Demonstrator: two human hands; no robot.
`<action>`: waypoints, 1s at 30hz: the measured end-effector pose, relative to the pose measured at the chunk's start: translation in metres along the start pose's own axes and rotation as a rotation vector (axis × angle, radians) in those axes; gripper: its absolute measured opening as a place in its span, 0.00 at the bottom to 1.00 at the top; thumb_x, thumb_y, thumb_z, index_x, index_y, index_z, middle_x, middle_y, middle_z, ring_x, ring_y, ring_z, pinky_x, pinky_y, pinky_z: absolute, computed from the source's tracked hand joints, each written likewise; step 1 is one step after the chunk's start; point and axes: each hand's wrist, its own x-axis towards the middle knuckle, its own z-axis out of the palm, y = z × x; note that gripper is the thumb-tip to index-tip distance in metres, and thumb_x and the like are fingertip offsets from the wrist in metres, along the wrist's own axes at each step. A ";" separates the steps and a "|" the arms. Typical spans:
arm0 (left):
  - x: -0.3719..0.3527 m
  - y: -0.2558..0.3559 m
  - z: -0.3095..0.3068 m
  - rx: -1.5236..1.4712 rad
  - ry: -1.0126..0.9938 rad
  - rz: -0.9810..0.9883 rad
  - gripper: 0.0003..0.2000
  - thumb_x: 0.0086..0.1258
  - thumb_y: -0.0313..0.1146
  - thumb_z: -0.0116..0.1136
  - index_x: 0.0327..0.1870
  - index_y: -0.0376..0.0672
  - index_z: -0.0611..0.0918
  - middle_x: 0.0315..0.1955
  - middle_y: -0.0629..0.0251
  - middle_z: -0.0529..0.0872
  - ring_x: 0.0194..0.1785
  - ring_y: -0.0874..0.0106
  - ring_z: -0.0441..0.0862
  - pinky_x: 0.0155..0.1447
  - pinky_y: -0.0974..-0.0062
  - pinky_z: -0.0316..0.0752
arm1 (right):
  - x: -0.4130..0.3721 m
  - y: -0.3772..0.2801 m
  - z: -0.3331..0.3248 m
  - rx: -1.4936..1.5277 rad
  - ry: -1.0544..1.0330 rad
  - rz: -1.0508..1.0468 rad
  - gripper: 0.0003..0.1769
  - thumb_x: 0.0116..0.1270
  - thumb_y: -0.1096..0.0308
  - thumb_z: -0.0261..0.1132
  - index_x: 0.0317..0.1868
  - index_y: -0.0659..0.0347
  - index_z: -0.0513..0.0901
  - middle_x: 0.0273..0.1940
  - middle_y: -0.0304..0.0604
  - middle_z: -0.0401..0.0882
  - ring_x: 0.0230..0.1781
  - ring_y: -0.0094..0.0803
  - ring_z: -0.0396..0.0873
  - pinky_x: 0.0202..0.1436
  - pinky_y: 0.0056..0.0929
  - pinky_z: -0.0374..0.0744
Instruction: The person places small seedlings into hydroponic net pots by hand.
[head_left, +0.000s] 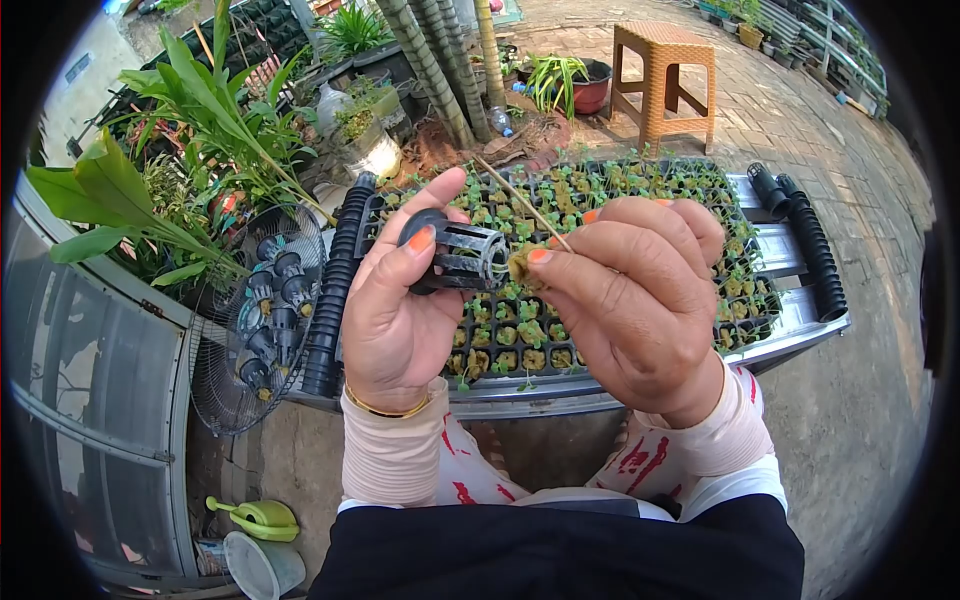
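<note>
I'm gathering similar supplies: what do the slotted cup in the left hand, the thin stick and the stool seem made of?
Slotted cup: probably plastic, black with a slight sheen and moulded-looking ribs. Thin stick: likely wood or bamboo, tan and matte; I can't tell which. Stool: probably moulded plastic, its orange-brown weave pattern running over seat and legs.

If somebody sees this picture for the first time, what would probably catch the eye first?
Probably the centre: the left hand holds a black slotted cup, and the right hand holds a thin stick, with a small brown plug at the cup's end. Beneath them spread rows of green seedlings. Towards the upper right stands a light brown stool.
</note>
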 end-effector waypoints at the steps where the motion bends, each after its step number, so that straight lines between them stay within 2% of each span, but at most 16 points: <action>1: -0.001 0.000 0.002 -0.001 0.000 -0.001 0.29 0.66 0.32 0.49 0.66 0.27 0.57 0.48 0.53 0.76 0.55 0.66 0.74 0.62 0.67 0.68 | 0.000 0.001 0.001 0.021 0.001 -0.011 0.14 0.41 0.71 0.65 0.34 0.59 0.83 0.31 0.34 0.77 0.34 0.30 0.75 0.43 0.31 0.61; 7: -0.002 -0.002 0.010 0.006 -0.001 -0.015 0.30 0.65 0.32 0.51 0.66 0.28 0.57 0.47 0.54 0.76 0.53 0.65 0.76 0.60 0.66 0.70 | 0.004 -0.001 -0.002 0.156 -0.043 0.118 0.17 0.39 0.74 0.70 0.36 0.58 0.82 0.31 0.35 0.78 0.34 0.32 0.76 0.42 0.31 0.61; 9: -0.002 -0.002 0.016 0.001 0.084 -0.032 0.26 0.65 0.28 0.53 0.64 0.30 0.63 0.44 0.62 0.75 0.49 0.71 0.77 0.56 0.69 0.73 | 0.004 -0.001 -0.005 0.149 -0.075 0.128 0.17 0.41 0.74 0.70 0.37 0.58 0.82 0.32 0.37 0.78 0.36 0.34 0.76 0.44 0.32 0.64; 16: -0.002 -0.004 0.020 0.027 0.099 -0.039 0.27 0.67 0.28 0.54 0.65 0.30 0.60 0.45 0.60 0.75 0.49 0.71 0.77 0.53 0.70 0.75 | 0.003 0.004 -0.006 0.207 -0.082 0.171 0.17 0.42 0.74 0.72 0.38 0.59 0.83 0.34 0.40 0.79 0.38 0.38 0.76 0.47 0.33 0.68; 18: -0.003 -0.004 0.018 0.098 0.074 -0.032 0.30 0.66 0.32 0.54 0.66 0.30 0.57 0.49 0.53 0.76 0.53 0.62 0.77 0.58 0.62 0.72 | 0.002 0.005 -0.004 0.207 -0.093 0.177 0.17 0.42 0.74 0.71 0.38 0.59 0.83 0.34 0.40 0.79 0.39 0.37 0.76 0.47 0.33 0.68; 24: -0.003 -0.008 0.017 0.132 0.100 0.014 0.26 0.67 0.31 0.55 0.61 0.32 0.61 0.49 0.52 0.75 0.52 0.63 0.77 0.55 0.64 0.75 | 0.004 0.009 -0.006 0.230 -0.152 0.190 0.15 0.43 0.75 0.70 0.35 0.59 0.82 0.33 0.39 0.79 0.37 0.36 0.76 0.45 0.32 0.67; 30: -0.002 -0.013 0.018 0.134 0.105 -0.005 0.25 0.67 0.32 0.56 0.61 0.32 0.62 0.48 0.54 0.75 0.50 0.66 0.78 0.52 0.67 0.77 | 0.005 0.014 -0.007 0.251 -0.194 0.147 0.13 0.42 0.75 0.69 0.33 0.60 0.81 0.32 0.39 0.79 0.35 0.35 0.76 0.44 0.31 0.67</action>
